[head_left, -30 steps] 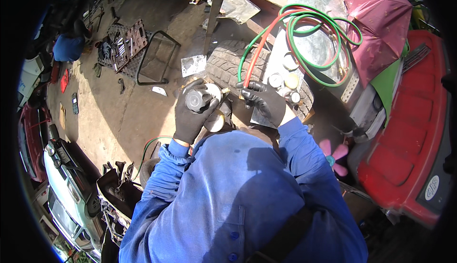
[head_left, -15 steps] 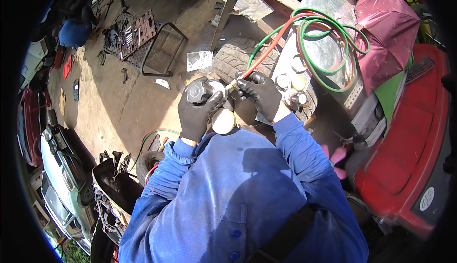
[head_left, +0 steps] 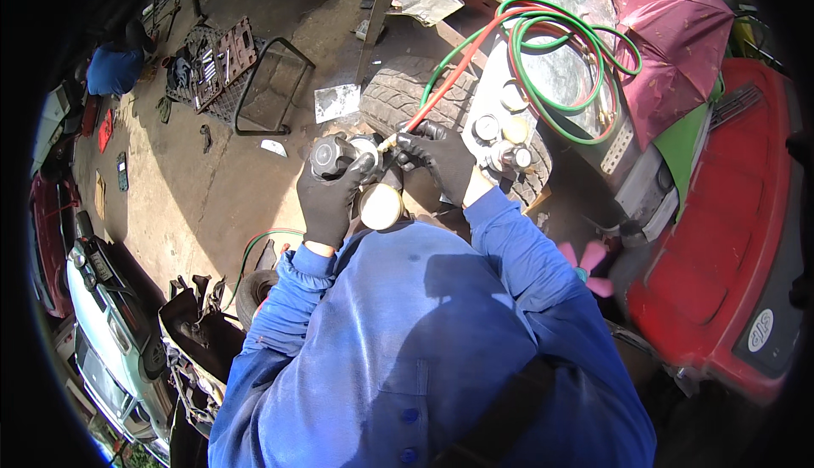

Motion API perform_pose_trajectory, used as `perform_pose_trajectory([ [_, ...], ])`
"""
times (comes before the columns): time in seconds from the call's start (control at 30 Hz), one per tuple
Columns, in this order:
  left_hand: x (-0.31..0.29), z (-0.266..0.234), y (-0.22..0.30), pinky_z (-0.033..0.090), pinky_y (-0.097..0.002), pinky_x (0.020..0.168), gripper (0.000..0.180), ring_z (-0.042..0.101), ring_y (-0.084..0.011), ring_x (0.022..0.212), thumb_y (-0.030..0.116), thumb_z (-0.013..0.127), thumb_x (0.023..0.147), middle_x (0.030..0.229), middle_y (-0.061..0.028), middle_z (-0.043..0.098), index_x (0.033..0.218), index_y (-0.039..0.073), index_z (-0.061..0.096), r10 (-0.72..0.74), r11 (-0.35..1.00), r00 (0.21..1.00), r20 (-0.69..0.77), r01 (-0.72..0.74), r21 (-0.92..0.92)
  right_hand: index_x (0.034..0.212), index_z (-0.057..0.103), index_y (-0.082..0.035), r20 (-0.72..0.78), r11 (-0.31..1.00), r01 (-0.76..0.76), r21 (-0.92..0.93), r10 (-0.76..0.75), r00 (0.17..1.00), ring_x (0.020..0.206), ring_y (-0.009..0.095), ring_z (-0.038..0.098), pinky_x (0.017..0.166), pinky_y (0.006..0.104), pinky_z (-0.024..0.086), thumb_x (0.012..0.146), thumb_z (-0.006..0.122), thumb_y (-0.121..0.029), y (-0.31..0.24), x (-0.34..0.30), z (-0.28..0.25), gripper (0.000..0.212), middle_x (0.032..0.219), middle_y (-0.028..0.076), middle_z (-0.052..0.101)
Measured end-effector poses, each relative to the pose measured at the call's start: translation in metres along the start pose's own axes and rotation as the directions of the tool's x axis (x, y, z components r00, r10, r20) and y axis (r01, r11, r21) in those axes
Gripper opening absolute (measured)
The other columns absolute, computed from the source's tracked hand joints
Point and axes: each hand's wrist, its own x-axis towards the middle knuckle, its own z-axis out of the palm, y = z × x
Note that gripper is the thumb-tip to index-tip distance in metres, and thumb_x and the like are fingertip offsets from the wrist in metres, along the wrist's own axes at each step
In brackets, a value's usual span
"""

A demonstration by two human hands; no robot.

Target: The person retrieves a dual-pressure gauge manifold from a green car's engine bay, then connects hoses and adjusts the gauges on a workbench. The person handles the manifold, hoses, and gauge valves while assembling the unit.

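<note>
Left fingers [head_left: 363, 164] gripping black knob [head_left: 327, 157], right fingers [head_left: 433, 131] clamped on red hose [head_left: 433, 99], brass fitting [head_left: 387, 142] (sunlit) between.

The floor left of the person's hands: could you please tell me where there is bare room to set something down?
The widest bare patch of floor lies between the dark oblong device and the left hand, below the black frame. It is crowded beyond the right hand, where hoses and round gauges lie on the metal panel.
</note>
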Motion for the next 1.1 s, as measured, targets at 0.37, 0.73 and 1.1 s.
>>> perform_pose_trajectory([
  [0.37,-0.004,0.011,-0.017,0.062,-0.0316,0.089,0.047,0.075,-0.0145,0.099,0.011,0.092,0.090,0.112,-0.0080,0.079,0.129,-0.001,0.070,-0.027,0.998,1.000,0.010,0.026,0.062,0.125,0.071,0.003,-0.017,0.999,-0.032,-0.033,0.031,0.999,0.085,0.014,0.075,0.076,0.0276,0.063,0.106,0.074,-0.014,0.010,-0.003,-0.017,0.026,0.104,0.011,0.079],
  [0.73,-0.015,0.047,-0.005,0.062,-0.0310,0.086,0.044,0.076,-0.0156,0.098,0.010,0.091,0.090,0.111,-0.0093,0.080,0.127,-0.001,0.070,-0.027,1.000,0.999,0.026,0.027,0.004,0.126,0.072,0.001,-0.007,0.984,-0.014,-0.177,0.013,1.000,0.085,0.011,0.073,0.077,0.0260,0.060,0.108,0.072,-0.019,-0.014,-0.009,-0.047,0.027,0.104,0.007,0.077],
  [1.1,-0.022,0.030,-0.045,0.063,-0.0333,0.089,0.046,0.074,-0.0160,0.101,0.008,0.087,0.093,0.116,-0.0092,0.076,0.134,-0.004,0.069,-0.103,0.987,0.993,-0.050,0.108,0.120,0.126,0.070,0.004,-0.190,0.706,-0.046,-0.707,-0.126,0.974,0.076,0.014,0.069,0.071,0.0309,0.059,0.106,0.063,-0.014,-0.076,0.028,-0.082,0.028,0.095,0.007,0.074],
])
